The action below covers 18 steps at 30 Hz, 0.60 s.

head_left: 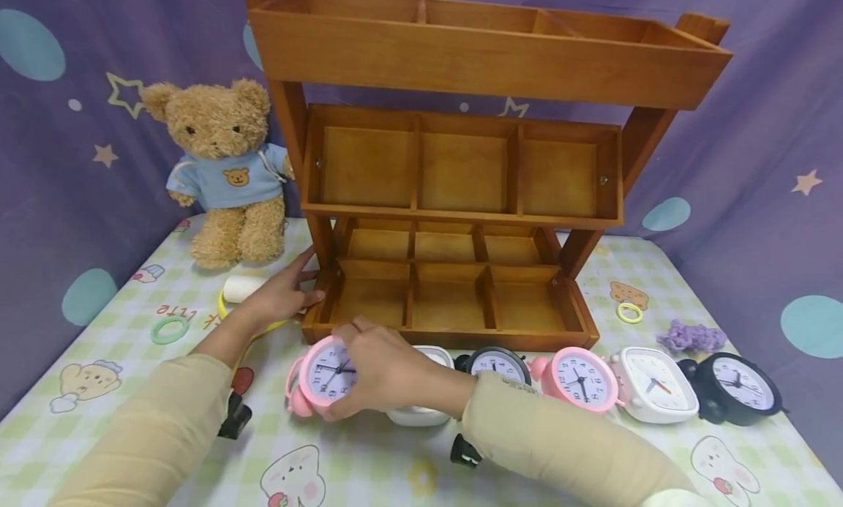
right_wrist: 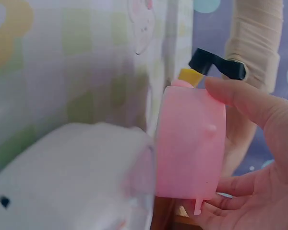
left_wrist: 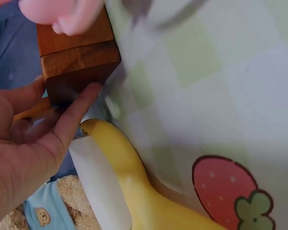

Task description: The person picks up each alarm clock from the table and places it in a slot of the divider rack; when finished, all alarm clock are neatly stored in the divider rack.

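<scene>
My right hand (head_left: 388,368) grips a pink alarm clock (head_left: 321,375) at the left end of a row of clocks. In the right wrist view, the thumb presses one edge of the pink case (right_wrist: 192,143) while the fingers curl at the opposite edge. A white clock (head_left: 421,415) stands right beside it, partly covered by this hand. My left hand (head_left: 279,296) touches the lower left end of a wooden shelf rack (head_left: 454,339). In the left wrist view, its extended fingers lie against the end of the base (left_wrist: 79,69).
Rightward in the row stand black (head_left: 497,362), pink (head_left: 582,379), white (head_left: 658,384) and black (head_left: 736,386) clocks. A teddy bear (head_left: 224,174) sits left of the rack. Near my left hand lies a white roll (head_left: 242,288) with a yellow strap (left_wrist: 129,177). Hair ties (head_left: 170,330) lie about.
</scene>
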Available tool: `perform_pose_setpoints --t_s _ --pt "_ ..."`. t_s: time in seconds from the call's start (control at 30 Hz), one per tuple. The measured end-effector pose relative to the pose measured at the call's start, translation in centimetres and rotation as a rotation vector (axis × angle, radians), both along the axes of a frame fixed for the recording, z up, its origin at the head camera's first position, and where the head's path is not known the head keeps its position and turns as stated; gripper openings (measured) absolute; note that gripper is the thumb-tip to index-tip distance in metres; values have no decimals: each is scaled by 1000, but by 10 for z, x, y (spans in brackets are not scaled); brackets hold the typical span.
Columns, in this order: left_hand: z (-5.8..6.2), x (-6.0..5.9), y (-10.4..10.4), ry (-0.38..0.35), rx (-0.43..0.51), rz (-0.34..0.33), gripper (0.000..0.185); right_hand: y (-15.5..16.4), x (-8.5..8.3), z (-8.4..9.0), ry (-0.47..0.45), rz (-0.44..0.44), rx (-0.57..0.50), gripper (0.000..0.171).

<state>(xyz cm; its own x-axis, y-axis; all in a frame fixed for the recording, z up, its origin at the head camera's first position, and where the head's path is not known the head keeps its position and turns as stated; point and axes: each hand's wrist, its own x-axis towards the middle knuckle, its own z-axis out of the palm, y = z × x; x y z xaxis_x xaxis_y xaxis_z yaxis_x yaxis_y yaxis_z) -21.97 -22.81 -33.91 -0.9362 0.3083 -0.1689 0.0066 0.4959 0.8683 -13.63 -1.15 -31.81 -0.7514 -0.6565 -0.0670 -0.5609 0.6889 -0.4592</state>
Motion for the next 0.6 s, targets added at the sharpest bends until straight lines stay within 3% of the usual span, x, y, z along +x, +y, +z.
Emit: perform_pose_setpoints --t_s 0.3,0.6 --pt "1 1 -4 -61 61 -44 90 22 -4 20 17 -34 -26 95" --pt "0 0 -3 -62 29 -37 90 46 -19 31 77 -64 -129 93"
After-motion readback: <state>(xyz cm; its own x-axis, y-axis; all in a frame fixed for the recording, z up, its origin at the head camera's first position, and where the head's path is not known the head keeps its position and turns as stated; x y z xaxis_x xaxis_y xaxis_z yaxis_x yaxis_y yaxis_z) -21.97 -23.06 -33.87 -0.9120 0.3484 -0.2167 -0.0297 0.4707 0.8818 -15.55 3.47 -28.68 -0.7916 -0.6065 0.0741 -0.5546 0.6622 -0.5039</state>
